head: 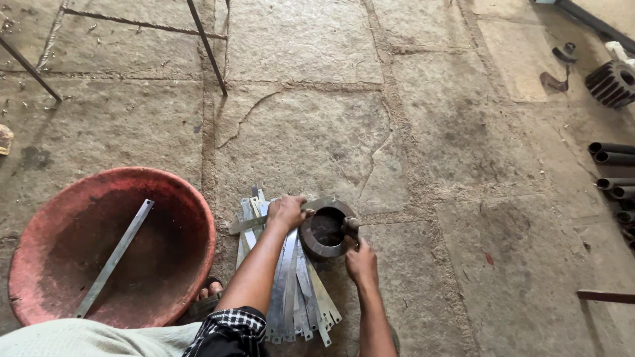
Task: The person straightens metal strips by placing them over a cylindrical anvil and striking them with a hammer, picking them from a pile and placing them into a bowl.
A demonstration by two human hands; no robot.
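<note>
Lying flat on the stone floor (297,132) just ahead of you, the dark steel ring (325,231) sits between your two hands, with a thin metal strip (278,218) laid across its far left edge. The strip's long axis runs left to right, tilting slightly up toward the right, and its right end reaches the ring's rim.

Your left hand (286,211) is closed over that strip, knuckles up, pressing it just left of the ring. Your right hand (360,259) is closed around a small dark tool or handle (350,228) at the ring's right rim; what it is exactly, I cannot tell. Both hands touch the ring's edge, the left one a little farther from you than the right.

Under and behind your left forearm, a fan of similar flat metal strips (301,297) spreads on the floor, their long axes running roughly toward you. To your left, a wide reddish pan (192,211) holds one more strip (114,258) lying diagonally. A sandalled foot (210,291) shows between pan and strips.

Far to the right lie dark pipes (612,172) and a ribbed gear-like part (612,82). No packages, labels or signs are visible.
</note>
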